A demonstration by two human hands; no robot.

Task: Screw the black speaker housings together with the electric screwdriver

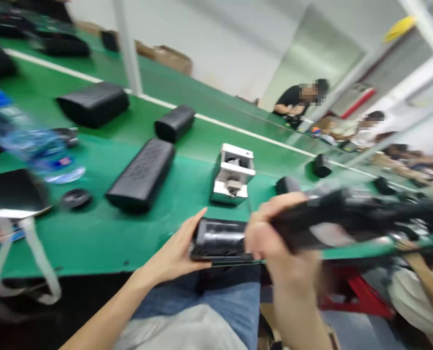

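The left hand (180, 253) is holding a black open case (219, 240) at the near edge of the green worktop (103, 233), just in front of the small metal jig (233, 173), with its fingers wrapped around the case's left end. The right hand (274, 233) is gripping a dark blurry tool (347, 216) tight, just right of the case. The case looks stiff, light and smooth, so holding it by both long sides seems safest.
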